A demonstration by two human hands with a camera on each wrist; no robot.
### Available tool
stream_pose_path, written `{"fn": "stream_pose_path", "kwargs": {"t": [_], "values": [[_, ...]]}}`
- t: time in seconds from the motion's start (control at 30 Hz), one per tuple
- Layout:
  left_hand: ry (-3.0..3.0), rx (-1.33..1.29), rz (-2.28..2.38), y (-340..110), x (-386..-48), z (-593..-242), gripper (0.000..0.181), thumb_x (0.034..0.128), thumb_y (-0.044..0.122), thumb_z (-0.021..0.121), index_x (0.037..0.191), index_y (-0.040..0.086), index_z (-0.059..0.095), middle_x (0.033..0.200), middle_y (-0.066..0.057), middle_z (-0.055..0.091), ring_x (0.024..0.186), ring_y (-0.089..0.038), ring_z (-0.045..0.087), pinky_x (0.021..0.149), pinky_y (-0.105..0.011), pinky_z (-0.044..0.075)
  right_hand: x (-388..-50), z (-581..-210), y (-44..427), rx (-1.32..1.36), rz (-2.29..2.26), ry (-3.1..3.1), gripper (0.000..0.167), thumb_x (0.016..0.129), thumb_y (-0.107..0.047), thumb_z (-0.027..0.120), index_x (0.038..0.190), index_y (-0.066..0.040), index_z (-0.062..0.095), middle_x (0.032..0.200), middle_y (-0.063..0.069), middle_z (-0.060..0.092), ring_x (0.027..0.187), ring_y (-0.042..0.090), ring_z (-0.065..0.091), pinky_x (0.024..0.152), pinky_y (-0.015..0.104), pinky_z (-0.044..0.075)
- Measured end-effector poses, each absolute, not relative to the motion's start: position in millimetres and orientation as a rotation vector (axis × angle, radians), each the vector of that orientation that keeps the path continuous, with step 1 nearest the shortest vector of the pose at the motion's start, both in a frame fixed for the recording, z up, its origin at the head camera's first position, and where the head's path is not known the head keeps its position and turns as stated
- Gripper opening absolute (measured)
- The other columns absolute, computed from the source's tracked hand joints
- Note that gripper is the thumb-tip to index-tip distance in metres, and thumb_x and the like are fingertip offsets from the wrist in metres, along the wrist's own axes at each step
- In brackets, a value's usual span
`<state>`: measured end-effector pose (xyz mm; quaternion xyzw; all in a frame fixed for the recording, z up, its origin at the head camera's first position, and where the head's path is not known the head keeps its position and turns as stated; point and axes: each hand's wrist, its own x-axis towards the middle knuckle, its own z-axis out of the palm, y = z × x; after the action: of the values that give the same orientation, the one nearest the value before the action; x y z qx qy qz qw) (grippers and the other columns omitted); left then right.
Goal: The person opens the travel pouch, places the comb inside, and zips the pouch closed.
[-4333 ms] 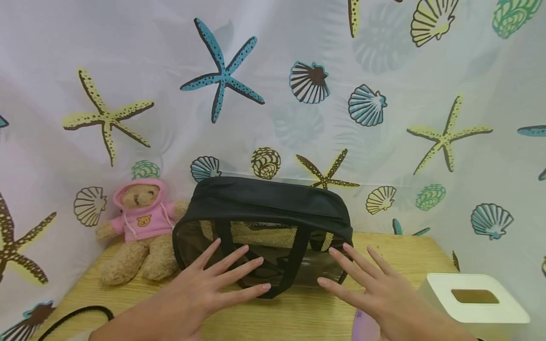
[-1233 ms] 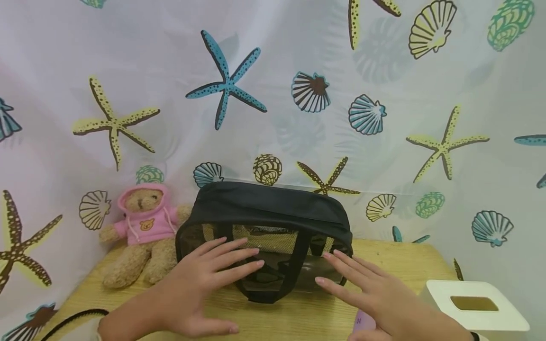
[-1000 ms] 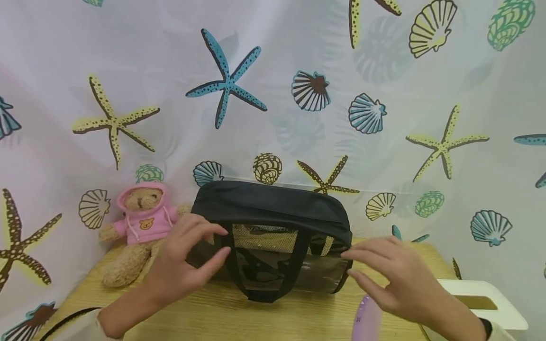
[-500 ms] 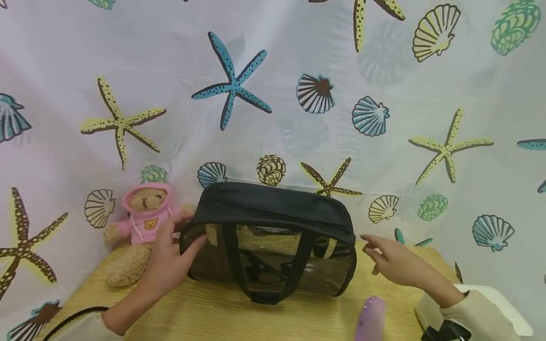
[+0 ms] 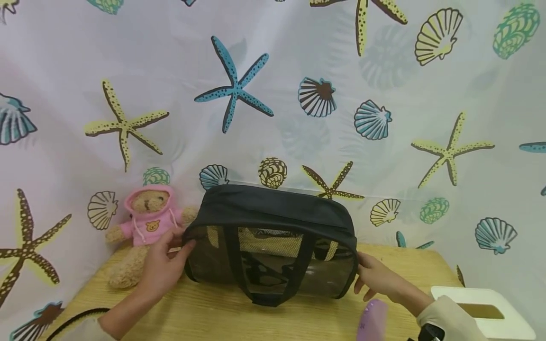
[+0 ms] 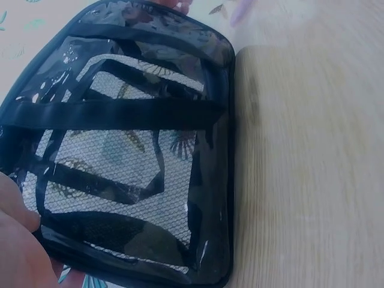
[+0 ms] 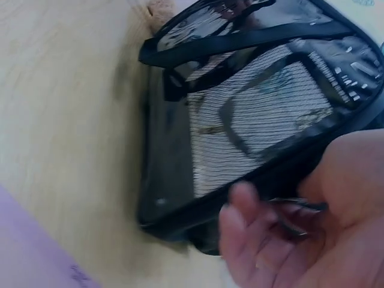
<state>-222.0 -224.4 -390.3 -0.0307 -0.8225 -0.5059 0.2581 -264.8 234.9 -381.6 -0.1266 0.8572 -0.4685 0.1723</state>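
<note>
A black bag [image 5: 277, 208] with a see-through smoky front and strap handles stands on the wooden table. My left hand [image 5: 164, 260] grips its left end, thumb in front and the other fingers partly hidden behind the edge. The left wrist view has that thumb [image 6: 18, 207] against the bag's dark edge. At the opposite end, my right hand [image 5: 379, 277] touches the bag's side with bent fingers. Blur in the right wrist view obscures whether those fingers [image 7: 237, 231] hold any part of it. Mesh and dark straps show through the clear panel.
A teddy bear [image 5: 151, 225] in a pink hoodie sits left of the bag. Before the right hand lies a purple curved object [image 5: 372, 319]. A white tissue box [image 5: 507, 327] stands at right, partly behind the sleeve. A patterned curtain [image 5: 273, 94] hangs behind.
Both hands were spread in front of the bag. They have parted to its two ends: the left now grips one end, and the right has come in against the other. The bag stays in place.
</note>
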Motion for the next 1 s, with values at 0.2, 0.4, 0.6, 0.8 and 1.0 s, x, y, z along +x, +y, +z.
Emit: {"fn": "stream_pose_path", "kwargs": {"t": [0.2, 0.4, 0.6, 0.8, 1.0], "values": [[-2.261, -0.057, -1.35, -232, -225, -390, 0.017, 0.0975, 0.013, 0.071, 0.111, 0.004, 0.071, 0.104, -0.006, 0.069, 0.085, 0.01, 0.059, 0.074, -0.01, 0.052, -268, -394, 233, -0.351, -1.45, 2.424, 0.048, 0.112, -0.024, 0.037, 0.153, 0.002, 0.038, 0.092, 0.009, 0.06, 0.069, 0.017, 0.057, 0.053, 0.032, 0.05], [-2.279, -0.054, -1.314, -235, -227, -388, 0.019, 0.0966, 0.017, 0.073, 0.111, 0.006, 0.071, 0.093, 0.003, 0.06, 0.08, 0.006, 0.056, 0.071, -0.013, 0.05, -273, -395, 242, -0.142, -1.582, 2.417, 0.04, 0.109, -0.037, 0.05, 0.128, -0.005, 0.065, 0.087, -0.001, 0.063, 0.073, 0.014, 0.059, 0.057, 0.03, 0.049], [-2.263, -0.077, -1.341, -234, -226, -389, 0.018, 0.0962, 0.014, 0.073, 0.11, 0.003, 0.07, 0.089, 0.006, 0.056, 0.078, 0.005, 0.054, 0.069, -0.014, 0.05, -276, -394, 251, -0.089, -1.684, 2.348, 0.029, 0.109, -0.03, 0.052, 0.112, -0.007, 0.07, 0.093, -0.003, 0.06, 0.072, 0.01, 0.058, 0.057, 0.027, 0.049], [-2.234, -0.113, -1.36, -234, -225, -389, 0.012, 0.096, 0.011, 0.073, 0.104, 0.003, 0.07, 0.085, 0.008, 0.053, 0.075, 0.003, 0.053, 0.065, -0.016, 0.05, -278, -373, 257, -0.178, -1.637, 2.34, 0.028, 0.11, -0.027, 0.049, 0.107, -0.003, 0.064, 0.08, -0.004, 0.05, 0.066, 0.009, 0.049, 0.056, 0.025, 0.043], [-2.251, -0.127, -1.329, -235, -224, -389, 0.012, 0.0972, 0.012, 0.072, 0.104, 0.003, 0.069, 0.088, 0.004, 0.054, 0.077, 0.004, 0.054, 0.067, -0.016, 0.05, -278, -349, 265, -0.247, -1.535, 2.355, 0.026, 0.11, -0.027, 0.05, 0.094, -0.009, 0.059, 0.082, -0.001, 0.044, 0.066, 0.012, 0.041, 0.057, 0.028, 0.039]]}}
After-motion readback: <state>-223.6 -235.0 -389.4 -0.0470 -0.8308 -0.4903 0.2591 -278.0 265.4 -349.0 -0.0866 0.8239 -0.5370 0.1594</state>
